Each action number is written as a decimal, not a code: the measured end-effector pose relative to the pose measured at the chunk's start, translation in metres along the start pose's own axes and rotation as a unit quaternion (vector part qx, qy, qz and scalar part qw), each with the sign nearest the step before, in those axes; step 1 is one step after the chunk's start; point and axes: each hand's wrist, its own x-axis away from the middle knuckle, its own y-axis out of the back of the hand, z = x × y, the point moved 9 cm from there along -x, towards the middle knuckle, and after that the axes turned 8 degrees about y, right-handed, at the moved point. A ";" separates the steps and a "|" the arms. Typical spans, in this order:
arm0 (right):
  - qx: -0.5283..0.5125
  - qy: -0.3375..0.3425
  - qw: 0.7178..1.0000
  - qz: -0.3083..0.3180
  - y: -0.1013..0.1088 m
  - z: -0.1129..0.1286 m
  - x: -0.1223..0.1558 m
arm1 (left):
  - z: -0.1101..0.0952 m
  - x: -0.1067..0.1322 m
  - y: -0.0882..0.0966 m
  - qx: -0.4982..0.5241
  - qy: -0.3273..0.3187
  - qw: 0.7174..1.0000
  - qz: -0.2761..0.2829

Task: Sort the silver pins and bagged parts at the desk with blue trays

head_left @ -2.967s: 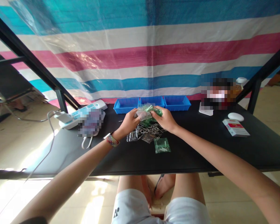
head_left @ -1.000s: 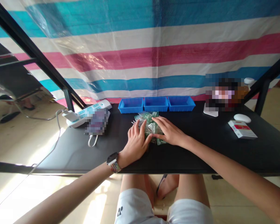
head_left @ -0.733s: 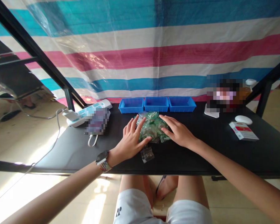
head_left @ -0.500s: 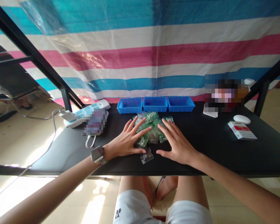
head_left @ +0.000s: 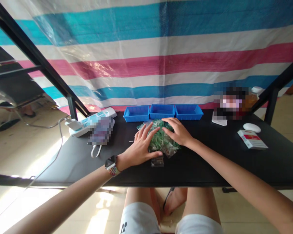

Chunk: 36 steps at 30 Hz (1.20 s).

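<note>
A pile of small clear and green plastic packets lies on the black table in front of me. My left hand rests against the pile's left side, fingers spread, with a watch on its wrist. At the upper right of the pile is my right hand, its fingers apart and bent over the packets. Neither hand grips anything. One small clear packet lies apart at the near side, just below my left thumb. What the packets contain is too small to make out.
Three blue bins stand in a row behind the pile. A power strip and a blurred-out device are on the left. To the right lie a red-and-white box and a white oval object. Black frame posts flank the table.
My right hand has moved away from me to the pile's upper right side. My left hand has shifted slightly, and the packets are bunched differently. The view has tilted a little upward.
</note>
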 end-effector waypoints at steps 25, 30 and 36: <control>-0.058 0.066 0.989 0.117 -0.018 0.005 0.027 | -0.051 0.006 -0.017 -0.045 -0.004 0.994 -0.100; -0.110 0.013 0.993 0.046 0.000 -0.005 0.021 | -0.045 0.007 -0.008 -0.052 -0.019 0.994 -0.096; -0.037 -0.009 0.999 0.006 0.021 0.043 0.050 | -0.015 0.004 0.011 0.015 -0.034 0.998 -0.053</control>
